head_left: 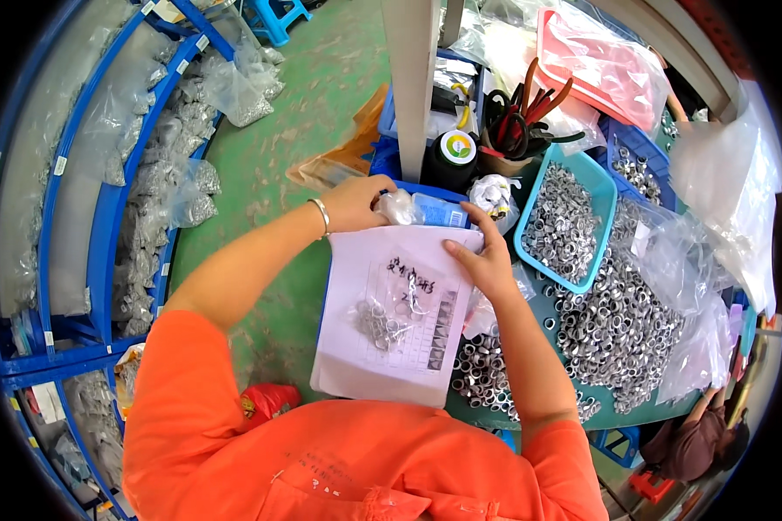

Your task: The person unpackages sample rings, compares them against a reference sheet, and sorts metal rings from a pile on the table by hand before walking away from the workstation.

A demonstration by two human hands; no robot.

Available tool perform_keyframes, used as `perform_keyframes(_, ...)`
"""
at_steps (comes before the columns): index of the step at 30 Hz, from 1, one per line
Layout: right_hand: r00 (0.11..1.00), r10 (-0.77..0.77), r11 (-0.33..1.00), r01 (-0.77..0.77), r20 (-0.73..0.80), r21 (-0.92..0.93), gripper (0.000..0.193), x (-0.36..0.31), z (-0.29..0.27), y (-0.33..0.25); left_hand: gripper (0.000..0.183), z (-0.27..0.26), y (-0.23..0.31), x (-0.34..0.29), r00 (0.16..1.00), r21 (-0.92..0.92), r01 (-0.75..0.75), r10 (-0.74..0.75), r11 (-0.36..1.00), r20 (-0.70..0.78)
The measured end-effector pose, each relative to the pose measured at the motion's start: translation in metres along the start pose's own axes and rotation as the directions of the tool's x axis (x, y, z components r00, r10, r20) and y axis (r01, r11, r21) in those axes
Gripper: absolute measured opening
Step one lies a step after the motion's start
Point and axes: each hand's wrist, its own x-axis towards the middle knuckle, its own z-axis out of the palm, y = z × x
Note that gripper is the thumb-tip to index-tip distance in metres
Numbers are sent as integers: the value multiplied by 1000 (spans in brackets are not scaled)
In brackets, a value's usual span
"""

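A sheet of paper on a blue-edged clipboard lies tilted before me, with handwriting and a column of small pictures. On it rests a small clear bag of metal rings. My left hand, a bangle at its wrist, is at the board's far left corner, fingers curled against crumpled clear plastic; some fingertips are hidden. My right hand grips the far right corner of the board. Its thumb lies on the paper, and its index finger reaches beside a blue-and-white packet.
Loose metal rings are heaped on the green table, beside a turquoise basket full of small metal parts. Beyond stand a black round-lidded container and a pot of pliers. Blue shelves with bagged parts are left; another person sits right.
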Motion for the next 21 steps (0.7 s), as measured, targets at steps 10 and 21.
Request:
perform_keyframes(10,997,-79,988,79,5,-131,26,-4,2,2,47,16,-4,6,970,313,-164,211,935,-122)
perform_keyframes(21,960,-266,952,248,-85,-178,16,-5,8,-17,33,6,0,8,954,215,-208,246,954,-171)
